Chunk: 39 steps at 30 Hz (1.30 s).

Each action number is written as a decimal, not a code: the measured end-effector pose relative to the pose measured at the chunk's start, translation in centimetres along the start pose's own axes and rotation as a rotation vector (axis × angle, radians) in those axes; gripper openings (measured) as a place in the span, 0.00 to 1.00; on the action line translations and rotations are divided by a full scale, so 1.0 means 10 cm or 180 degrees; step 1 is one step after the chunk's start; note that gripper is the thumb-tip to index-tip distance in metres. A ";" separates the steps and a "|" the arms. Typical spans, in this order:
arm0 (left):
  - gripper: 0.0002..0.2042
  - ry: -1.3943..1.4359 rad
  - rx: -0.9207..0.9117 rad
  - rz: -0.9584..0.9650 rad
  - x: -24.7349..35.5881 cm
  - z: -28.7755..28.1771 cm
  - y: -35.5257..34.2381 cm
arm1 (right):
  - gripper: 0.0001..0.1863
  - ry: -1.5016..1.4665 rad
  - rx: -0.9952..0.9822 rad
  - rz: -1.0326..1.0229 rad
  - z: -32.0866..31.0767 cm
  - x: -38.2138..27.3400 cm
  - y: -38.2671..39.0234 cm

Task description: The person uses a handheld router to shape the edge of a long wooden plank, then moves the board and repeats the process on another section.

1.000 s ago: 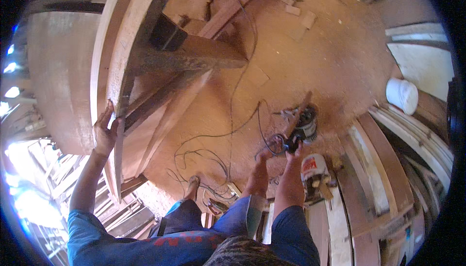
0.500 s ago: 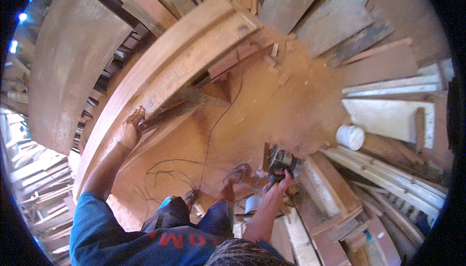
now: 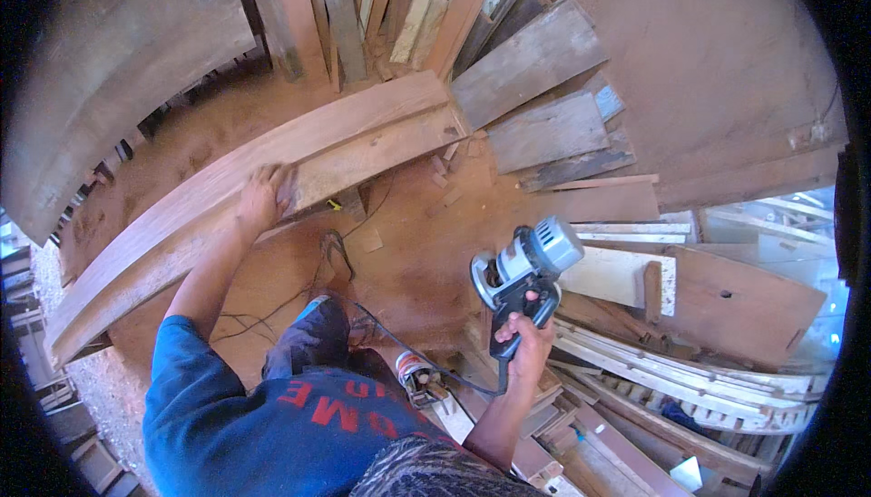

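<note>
A long wooden board with a raised step along its length lies across a support at the left. My left hand is closed over the edge of that step, its fingers curled on the wood. Beside the fingertips is a dark patch that I cannot make out. In my right hand is a handheld router, its black handle wrapped by my fingers. The router is raised in the air, tilted, apart from the board. Its black cord hangs from the handle and runs left past my legs.
Sawdust and wood scraps cover the floor. Loose planks lean at the back. White slatted pieces and other lumber are stacked at the right. A can stands near my feet. A large curved panel is at the far left.
The router has been lifted from low near the floor and now appears larger and higher. My left hand stays on the board. The view has shifted, so the board sits lower in it.
</note>
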State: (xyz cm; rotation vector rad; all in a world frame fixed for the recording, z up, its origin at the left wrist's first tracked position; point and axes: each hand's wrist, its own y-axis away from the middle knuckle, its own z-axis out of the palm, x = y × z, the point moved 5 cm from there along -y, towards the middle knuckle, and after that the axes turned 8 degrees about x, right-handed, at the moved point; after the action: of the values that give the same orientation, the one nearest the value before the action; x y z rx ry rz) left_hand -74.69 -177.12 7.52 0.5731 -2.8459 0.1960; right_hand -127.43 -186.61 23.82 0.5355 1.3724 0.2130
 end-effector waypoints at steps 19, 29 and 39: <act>0.59 -0.0187 -0.0872 -0.0647 -0.51 -0.22 -1.22 | 0.29 0.0673 -0.1348 -0.0209 3.06 -1.55 -0.51; 0.56 -0.0049 -0.0784 -0.1438 -0.33 -0.13 -1.03 | 0.29 0.2387 -0.3238 -0.0450 4.60 -1.64 -1.86; 0.56 0.0832 0.0637 -0.5773 0.27 0.75 0.36 | 0.25 0.3463 -0.5491 -0.0397 5.37 -0.89 -2.46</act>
State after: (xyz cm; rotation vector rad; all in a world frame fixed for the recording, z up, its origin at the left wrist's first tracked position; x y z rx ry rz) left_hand -80.00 -176.16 0.69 2.4460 -1.1509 0.1547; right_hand -81.34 -224.59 25.23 -1.2840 1.6159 1.5351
